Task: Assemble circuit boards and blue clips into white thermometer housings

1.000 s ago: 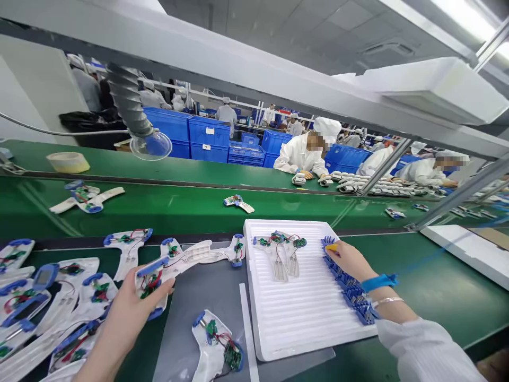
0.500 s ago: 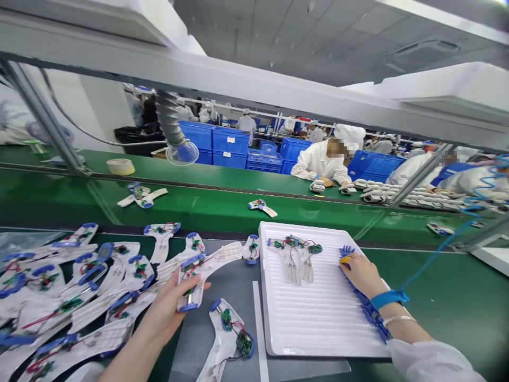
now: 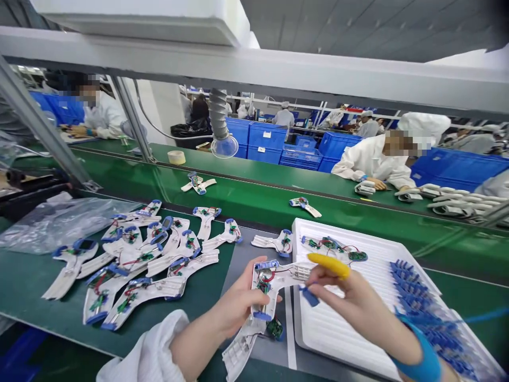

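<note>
My left hand (image 3: pixel 234 302) is closed around a white handheld-device half-shell (image 3: pixel 283 278), with its green circuit board, red wires and blue end pieces facing up. Over the handle end of that shell, my right hand (image 3: pixel 358 294) pinches a small blue plastic part (image 3: pixel 310 297). A yellow finger cot (image 3: pixel 329 265) covers one of its fingers, and a blue wrist strap (image 3: pixel 421 350) is on the wrist. Another half-shell (image 3: pixel 240 347) lies on the grey mat, partly hidden beneath the held one. Wired half-shells (image 3: pixel 334 248) rest on the white foam tray (image 3: pixel 338 329), partly behind my right hand.
Many blue plastic parts (image 3: pixel 421 302) line the tray's right side. Several half-shells (image 3: pixel 135 281) are heaped at left, beside a clear plastic bag (image 3: pixel 71 225). Beyond is a green conveyor (image 3: pixel 254 199) carrying more shells. A co-worker (image 3: pixel 382 159) sits opposite.
My right hand has come left from the row of blue parts to the held shell, bringing one blue part. My left hand still grips the shell. The view has shifted left.
</note>
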A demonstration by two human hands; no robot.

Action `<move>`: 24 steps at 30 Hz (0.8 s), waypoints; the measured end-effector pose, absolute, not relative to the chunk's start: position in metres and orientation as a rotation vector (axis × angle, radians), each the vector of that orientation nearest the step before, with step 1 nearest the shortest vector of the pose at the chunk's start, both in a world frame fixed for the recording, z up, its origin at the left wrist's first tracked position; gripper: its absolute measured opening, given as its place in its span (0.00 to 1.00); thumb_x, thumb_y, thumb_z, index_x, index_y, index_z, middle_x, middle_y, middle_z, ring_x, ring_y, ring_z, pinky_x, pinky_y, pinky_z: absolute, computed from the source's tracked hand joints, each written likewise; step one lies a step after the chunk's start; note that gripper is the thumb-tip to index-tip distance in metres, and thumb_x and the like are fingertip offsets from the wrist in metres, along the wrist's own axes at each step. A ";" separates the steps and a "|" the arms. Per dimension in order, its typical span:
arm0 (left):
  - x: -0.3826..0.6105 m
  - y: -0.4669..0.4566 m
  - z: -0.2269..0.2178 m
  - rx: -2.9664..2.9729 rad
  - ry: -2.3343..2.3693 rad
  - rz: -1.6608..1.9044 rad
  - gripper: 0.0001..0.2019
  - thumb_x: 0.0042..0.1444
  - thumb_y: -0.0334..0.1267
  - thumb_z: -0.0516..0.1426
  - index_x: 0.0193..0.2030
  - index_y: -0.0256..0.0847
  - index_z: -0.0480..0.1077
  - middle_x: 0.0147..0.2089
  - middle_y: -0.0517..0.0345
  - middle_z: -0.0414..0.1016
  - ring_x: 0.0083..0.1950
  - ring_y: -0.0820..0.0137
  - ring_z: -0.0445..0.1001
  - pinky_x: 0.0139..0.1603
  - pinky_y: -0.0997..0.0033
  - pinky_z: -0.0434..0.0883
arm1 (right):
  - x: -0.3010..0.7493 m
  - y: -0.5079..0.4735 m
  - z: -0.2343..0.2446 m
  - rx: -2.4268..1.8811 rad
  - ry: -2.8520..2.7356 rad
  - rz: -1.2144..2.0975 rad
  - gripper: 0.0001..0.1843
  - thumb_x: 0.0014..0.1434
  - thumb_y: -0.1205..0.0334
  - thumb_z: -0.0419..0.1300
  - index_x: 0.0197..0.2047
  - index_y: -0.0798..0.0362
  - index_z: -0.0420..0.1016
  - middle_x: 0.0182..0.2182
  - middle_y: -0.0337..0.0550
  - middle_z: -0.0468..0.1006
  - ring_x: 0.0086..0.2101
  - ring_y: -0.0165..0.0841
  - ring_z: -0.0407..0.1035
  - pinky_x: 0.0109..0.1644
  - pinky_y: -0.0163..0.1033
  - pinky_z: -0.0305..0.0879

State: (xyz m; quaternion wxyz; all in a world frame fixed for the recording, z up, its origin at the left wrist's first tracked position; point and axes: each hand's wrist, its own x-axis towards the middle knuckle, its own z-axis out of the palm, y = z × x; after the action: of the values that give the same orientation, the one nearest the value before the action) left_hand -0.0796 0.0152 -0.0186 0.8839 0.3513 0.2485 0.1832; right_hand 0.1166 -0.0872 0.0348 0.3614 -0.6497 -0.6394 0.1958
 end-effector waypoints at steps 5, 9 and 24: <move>-0.080 0.002 -0.015 0.807 0.485 0.412 0.42 0.38 0.26 0.60 0.61 0.45 0.49 0.48 0.55 0.72 0.43 0.69 0.71 0.41 0.72 0.64 | 0.077 -0.075 0.038 -1.602 -1.745 0.712 0.06 0.59 0.65 0.54 0.41 0.50 0.68 0.31 0.38 0.75 0.32 0.29 0.72 0.38 0.35 0.72; -0.081 -0.002 -0.013 0.911 0.485 0.476 0.37 0.45 0.35 0.63 0.60 0.45 0.50 0.51 0.53 0.69 0.50 0.67 0.68 0.50 0.70 0.62 | 0.078 -0.074 0.035 -1.622 -1.831 0.631 0.07 0.59 0.67 0.54 0.41 0.49 0.67 0.30 0.35 0.75 0.32 0.28 0.71 0.37 0.34 0.70; -0.078 -0.001 -0.020 0.919 0.498 0.604 0.29 0.46 0.44 0.63 0.53 0.44 0.56 0.48 0.53 0.71 0.49 0.64 0.69 0.53 0.63 0.63 | 0.074 -0.078 0.015 -1.724 -2.208 -0.395 0.16 0.66 0.55 0.42 0.39 0.54 0.67 0.30 0.44 0.74 0.20 0.31 0.69 0.21 0.37 0.62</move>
State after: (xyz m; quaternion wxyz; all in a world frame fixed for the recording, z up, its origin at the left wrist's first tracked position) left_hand -0.0776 -0.0009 -0.0205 0.8232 0.4321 0.2343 0.2840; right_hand 0.0739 -0.0783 0.0154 0.1556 -0.6018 -0.7711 -0.1378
